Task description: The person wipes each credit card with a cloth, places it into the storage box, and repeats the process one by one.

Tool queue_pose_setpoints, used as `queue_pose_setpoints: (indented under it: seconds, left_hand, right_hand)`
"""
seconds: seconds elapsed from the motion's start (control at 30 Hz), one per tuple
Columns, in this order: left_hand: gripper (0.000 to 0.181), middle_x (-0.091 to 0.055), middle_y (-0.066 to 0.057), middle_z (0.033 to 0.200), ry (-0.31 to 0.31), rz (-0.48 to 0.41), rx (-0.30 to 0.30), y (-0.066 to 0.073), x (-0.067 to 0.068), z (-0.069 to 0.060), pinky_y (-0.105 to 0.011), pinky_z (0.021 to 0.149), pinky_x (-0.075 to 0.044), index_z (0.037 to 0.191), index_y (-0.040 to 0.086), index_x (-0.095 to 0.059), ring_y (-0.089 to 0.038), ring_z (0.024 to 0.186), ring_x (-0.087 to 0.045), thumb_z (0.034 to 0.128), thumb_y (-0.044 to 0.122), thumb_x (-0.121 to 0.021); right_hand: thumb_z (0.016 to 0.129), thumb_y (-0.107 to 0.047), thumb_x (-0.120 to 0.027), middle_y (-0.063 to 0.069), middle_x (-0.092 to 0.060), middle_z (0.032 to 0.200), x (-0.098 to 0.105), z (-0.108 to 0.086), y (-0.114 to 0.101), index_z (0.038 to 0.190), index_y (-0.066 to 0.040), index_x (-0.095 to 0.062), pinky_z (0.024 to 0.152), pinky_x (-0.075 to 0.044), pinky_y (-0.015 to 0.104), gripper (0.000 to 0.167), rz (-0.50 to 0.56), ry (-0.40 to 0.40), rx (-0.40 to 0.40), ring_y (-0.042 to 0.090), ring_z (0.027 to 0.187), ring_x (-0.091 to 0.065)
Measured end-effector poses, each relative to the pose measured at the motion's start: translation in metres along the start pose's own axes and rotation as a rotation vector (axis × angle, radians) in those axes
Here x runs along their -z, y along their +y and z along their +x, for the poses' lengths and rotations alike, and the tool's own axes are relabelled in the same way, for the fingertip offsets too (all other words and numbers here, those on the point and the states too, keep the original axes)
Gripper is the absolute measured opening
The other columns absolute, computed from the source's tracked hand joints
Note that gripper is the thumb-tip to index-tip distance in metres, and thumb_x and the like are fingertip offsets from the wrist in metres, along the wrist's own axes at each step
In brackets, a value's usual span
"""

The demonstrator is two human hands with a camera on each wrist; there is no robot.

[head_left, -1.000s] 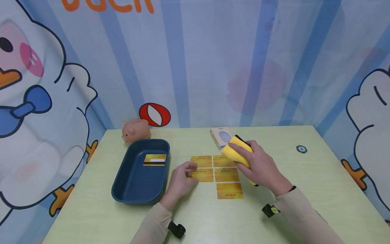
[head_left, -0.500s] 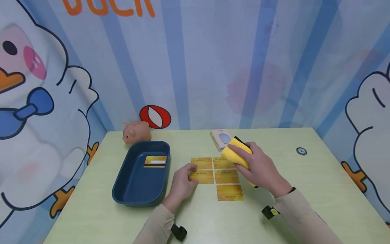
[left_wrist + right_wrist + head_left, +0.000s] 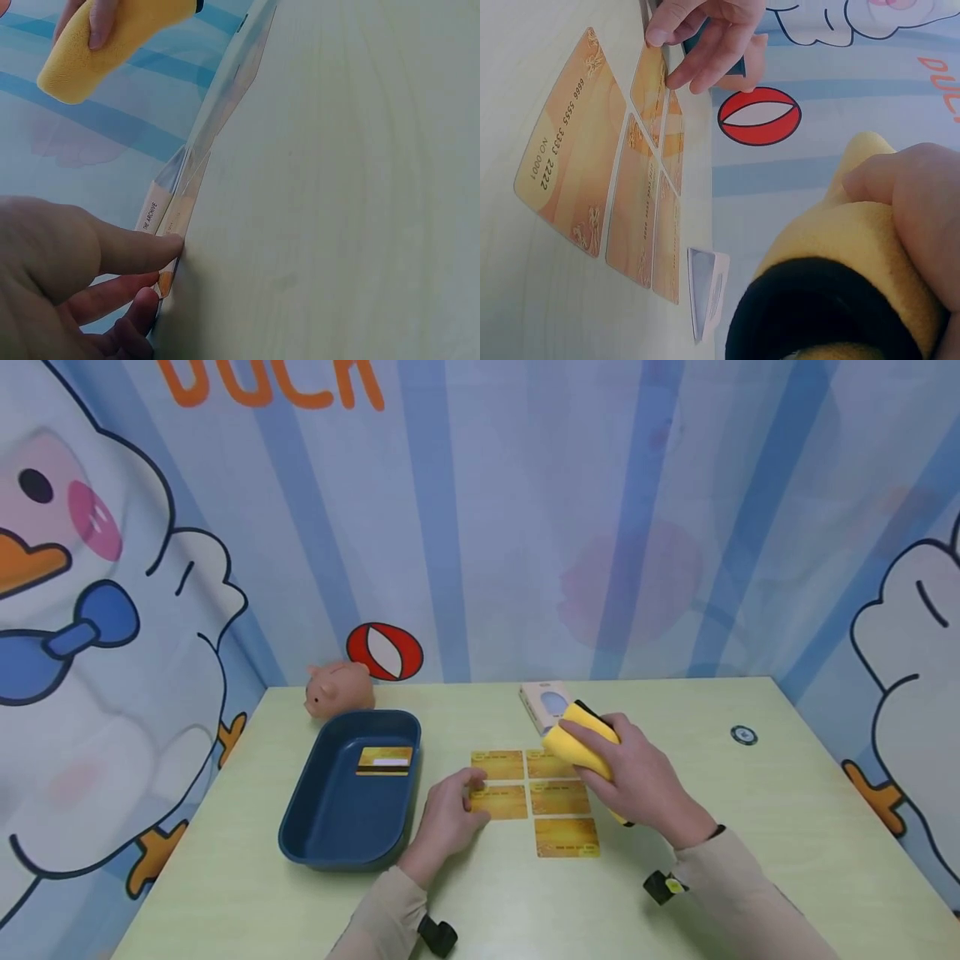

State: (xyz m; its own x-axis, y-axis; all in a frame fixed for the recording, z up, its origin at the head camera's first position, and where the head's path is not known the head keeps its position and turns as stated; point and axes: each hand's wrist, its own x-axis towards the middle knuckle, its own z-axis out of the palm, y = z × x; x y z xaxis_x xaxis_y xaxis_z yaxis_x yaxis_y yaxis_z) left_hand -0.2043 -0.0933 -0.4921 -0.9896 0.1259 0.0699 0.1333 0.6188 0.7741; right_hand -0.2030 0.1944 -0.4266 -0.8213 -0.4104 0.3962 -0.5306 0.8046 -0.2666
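Note:
Several gold bank cards lie in two columns on the table in the head view. My left hand touches the left edge of the lower-left card with spread thumb and fingers. Over the right side of the group, my right hand grips a yellow cloth. In the right wrist view this cloth is rolled, with a dark, black-edged opening. It hides part of the upper-right card. The front card and upper-left card lie flat.
A blue tray stands left of my left hand, holding one bank card stripe side up. Behind it sits a pig figurine. A small box lies at the back, and a round chip on the right.
The head view has shifted slightly, so everything appears a little lower. Both hands keep their places at the card and on the cloth.

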Motion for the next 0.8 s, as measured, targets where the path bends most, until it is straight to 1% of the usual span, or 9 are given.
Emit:
queue_pose_setpoints:
  seconds: [0.23,0.5,0.6,0.73,0.8]
  left_hand:
    - [0.048,-0.073,-0.009,0.114,0.004,0.003,-0.026,-0.0013,-0.0006,-0.002,-0.024,0.065,-0.042,0.125,0.004,-0.07,-0.011,0.071,-0.052,0.0801,-0.004,-0.085]
    - [0.047,-0.071,-0.006,0.106,-0.008,0.011,-0.021,-0.0009,-0.0002,-0.002,-0.024,0.066,-0.042,0.125,0.005,-0.07,-0.012,0.073,-0.052,0.0807,-0.004,-0.084]
    - [0.048,-0.07,-0.006,0.109,-0.011,0.023,-0.018,-0.001,-0.0004,-0.0022,-0.024,0.066,-0.042,0.126,0.006,-0.07,-0.012,0.073,-0.052,0.0805,-0.003,-0.085]
    - [0.051,-0.069,-0.01,0.114,-0.006,0.047,-0.041,-0.0014,-0.0002,-0.0019,-0.024,0.066,-0.042,0.127,0.004,-0.069,-0.013,0.073,-0.051,0.0785,-0.003,-0.085]
    - [0.052,-0.068,-0.011,0.114,-0.008,0.061,-0.056,-0.0012,0.0001,-0.0017,-0.024,0.066,-0.042,0.127,0.002,-0.069,-0.013,0.074,-0.05,0.0778,-0.003,-0.085]
  right_hand:
    - [0.095,-0.028,-0.079,0.021,-0.053,0.129,-0.0007,0.0,0.0006,0.154,-0.031,-0.053,0.063,-0.049,0.034,0.065,-0.006,-0.001,-0.002,0.026,0.091,-0.054]
    - [0.096,-0.028,-0.077,0.021,-0.053,0.129,-0.0011,0.0007,0.001,0.155,-0.031,-0.053,0.063,-0.049,0.034,0.064,-0.011,-0.01,-0.004,0.026,0.09,-0.054]
    - [0.096,-0.028,-0.077,0.022,-0.053,0.129,-0.0015,0.0005,0.0009,0.154,-0.031,-0.053,0.063,-0.049,0.034,0.064,-0.013,-0.011,-0.002,0.026,0.09,-0.054]
    - [0.095,-0.028,-0.078,0.022,-0.053,0.129,-0.0017,0.0006,0.0006,0.154,-0.031,-0.053,0.063,-0.049,0.034,0.064,-0.015,-0.008,-0.001,0.026,0.09,-0.054]
    - [0.095,-0.028,-0.078,0.022,-0.053,0.129,-0.0016,0.0008,0.0005,0.154,-0.031,-0.053,0.063,-0.049,0.034,0.064,-0.015,-0.005,-0.001,0.026,0.09,-0.054]
